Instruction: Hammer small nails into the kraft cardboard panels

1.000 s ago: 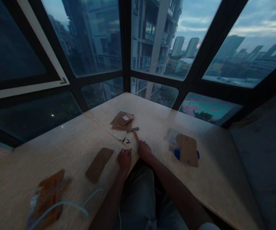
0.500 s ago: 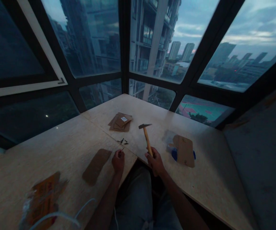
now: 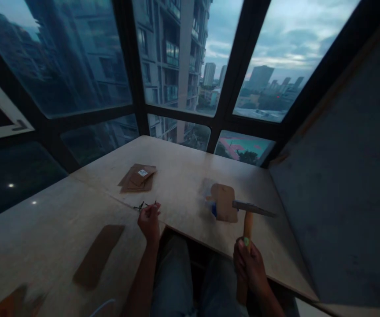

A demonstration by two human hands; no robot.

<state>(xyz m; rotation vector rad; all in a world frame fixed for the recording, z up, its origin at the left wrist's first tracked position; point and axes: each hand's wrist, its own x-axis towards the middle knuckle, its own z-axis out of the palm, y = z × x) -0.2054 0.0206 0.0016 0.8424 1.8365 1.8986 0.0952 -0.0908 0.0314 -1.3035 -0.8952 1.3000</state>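
Note:
My right hand point(image 3: 249, 266) is wrapped round the wooden handle of a hammer point(image 3: 248, 215), whose metal head points right above the table's near edge. My left hand point(image 3: 149, 219) is pinched shut on a small dark nail, held just beside a little heap of nails point(image 3: 142, 205) on the plywood table point(image 3: 183, 176). A flat cardboard piece point(image 3: 224, 201) lies just left of the hammer head, over something blue.
A stack of brown cardboard pieces point(image 3: 138, 177) with a white label lies further back. A darker brown strip point(image 3: 97, 255) lies at near left, with a white cable point(image 3: 102, 304) below it. Windows surround the table; a grey wall stands at right.
My right hand picked the hammer off the table, raised it and swung it out to the right. The left hand kept its pinch by the nails. The view turned right.

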